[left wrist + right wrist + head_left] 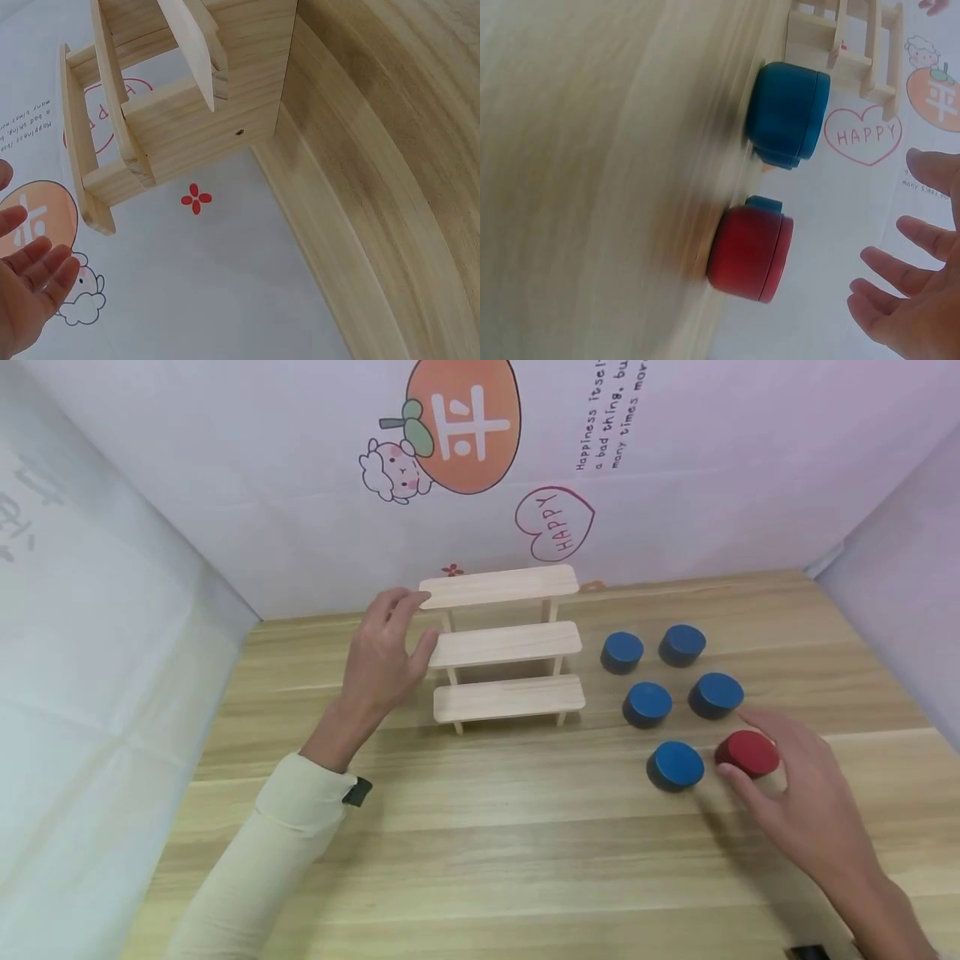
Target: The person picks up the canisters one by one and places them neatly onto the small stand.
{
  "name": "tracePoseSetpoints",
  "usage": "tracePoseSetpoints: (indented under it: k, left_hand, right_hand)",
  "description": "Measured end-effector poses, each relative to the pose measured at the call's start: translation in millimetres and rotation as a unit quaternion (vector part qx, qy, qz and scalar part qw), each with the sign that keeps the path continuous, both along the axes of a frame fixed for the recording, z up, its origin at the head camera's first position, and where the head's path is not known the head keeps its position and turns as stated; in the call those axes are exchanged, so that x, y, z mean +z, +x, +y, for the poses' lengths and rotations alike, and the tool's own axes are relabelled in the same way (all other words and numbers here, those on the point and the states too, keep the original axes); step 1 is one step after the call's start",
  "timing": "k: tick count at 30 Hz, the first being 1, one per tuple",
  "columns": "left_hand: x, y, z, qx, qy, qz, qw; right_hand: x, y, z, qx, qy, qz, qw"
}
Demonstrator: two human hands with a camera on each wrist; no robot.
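Observation:
A three-tier wooden shelf (506, 645) stands near the back edge of the table. My left hand (384, 660) is at its left end, fingers relaxed by the upper two tiers; the left wrist view shows the hand (30, 289) apart from the shelf (180, 120). On the right, my right hand (813, 793) hovers around a red round container (750, 752), thumb and fingers spread on either side. In the right wrist view a gap separates the hand (919, 289) from the red container (746, 253). Beside it sits a blue container (675, 766).
More blue round containers (647, 703) stand in rows between the shelf and the right hand, behind the red one. A white printed cloth (300, 485) hangs behind the wooden table (465, 860), with white cloth walls at both sides.

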State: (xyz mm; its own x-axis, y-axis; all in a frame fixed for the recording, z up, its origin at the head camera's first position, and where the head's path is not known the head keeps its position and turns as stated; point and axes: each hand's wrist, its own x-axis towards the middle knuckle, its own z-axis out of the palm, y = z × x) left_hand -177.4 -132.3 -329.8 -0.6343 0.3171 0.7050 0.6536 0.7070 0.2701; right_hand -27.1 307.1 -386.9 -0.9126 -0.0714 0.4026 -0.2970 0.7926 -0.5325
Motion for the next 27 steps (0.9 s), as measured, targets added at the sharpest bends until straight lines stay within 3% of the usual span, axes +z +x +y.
tracePoseSetpoints:
  k: [6, 20, 27]
  left_hand:
    - [-0.2, -6.4, -1.5, -0.004, 0.021, -0.051, 0.9985]
    - [-4.0, -17.9, -5.6, -0.002, 0.019, -0.114, 0.9933]
    - [-4.7, -23.7, -4.0, -0.001, 0.013, -0.127, 0.9918]
  right_hand:
    - [-2.6, 4.7, 9, -0.017, -0.003, -0.008, 0.9998]
    - [-4.5, 13.0, 21, -0.029, 0.01, 0.016, 0.9994]
    - [-4.7, 15.7, 29, -0.03, 0.004, -0.046, 0.9985]
